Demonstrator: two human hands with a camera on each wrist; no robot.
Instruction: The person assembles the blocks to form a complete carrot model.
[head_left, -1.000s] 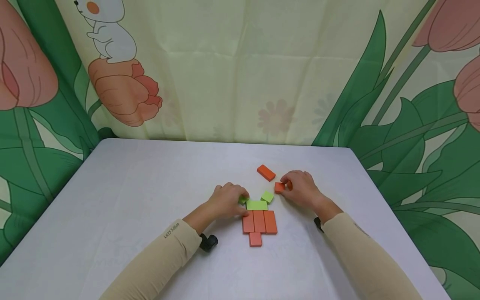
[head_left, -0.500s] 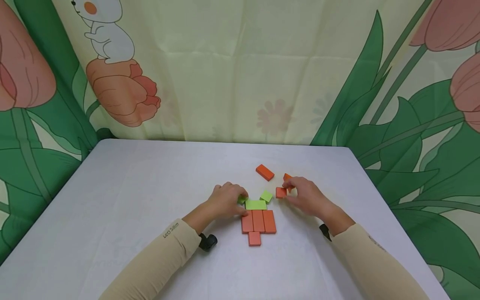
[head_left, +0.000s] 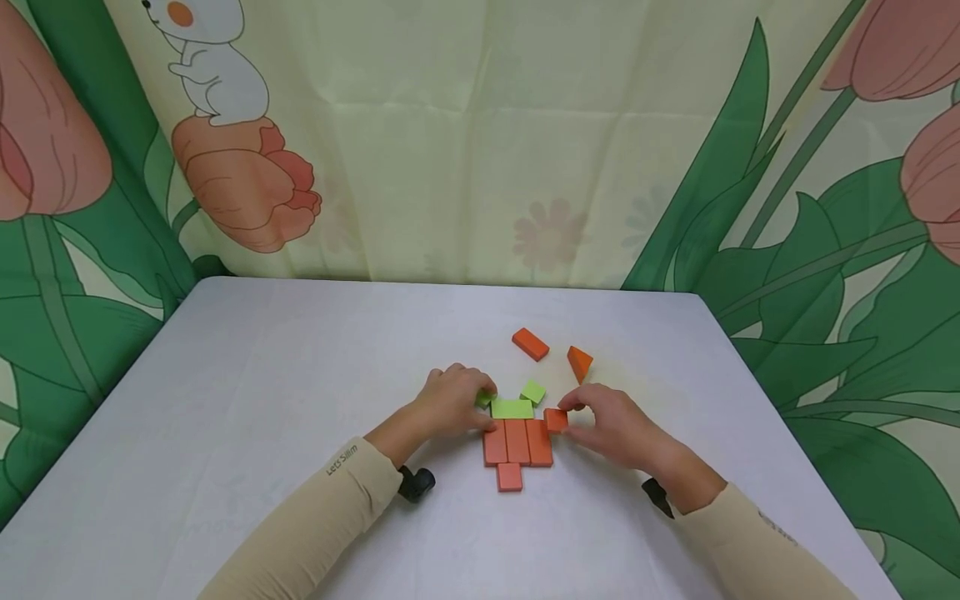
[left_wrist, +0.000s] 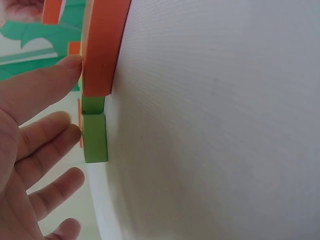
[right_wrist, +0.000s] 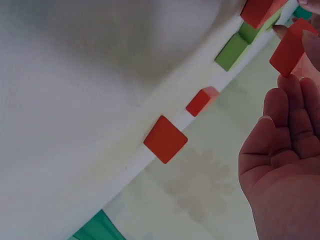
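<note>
My right hand (head_left: pixel 618 421) pinches a small orange-red square block (head_left: pixel 556 420) between thumb and fingertips; in the right wrist view the pinched block (right_wrist: pixel 289 49) is held up by its edges. It overlaps the upper right corner of a row of three upright orange blocks (head_left: pixel 517 442). My left hand (head_left: pixel 452 402) rests against the arrangement with spread, loosely bent fingers. In the left wrist view its thumb touches the orange block (left_wrist: pixel 104 55), and two fingertips are at a green block (left_wrist: pixel 95 139). A flat green block (head_left: pixel 512 409) sits above the row, with an orange square (head_left: pixel 510 477) below.
A tilted green block (head_left: pixel 533 392) touches the flat green one's upper right corner. Farther back lie an orange rectangular block (head_left: pixel 530 344) and an orange triangular block (head_left: pixel 580 363). The white-covered table (head_left: pixel 300 358) ends at a printed curtain (head_left: pixel 420 167).
My right hand has brought the orange-red square block toward me, from beside the triangular block to the row's upper right corner. The triangular block is now uncovered. My left hand stays put.
</note>
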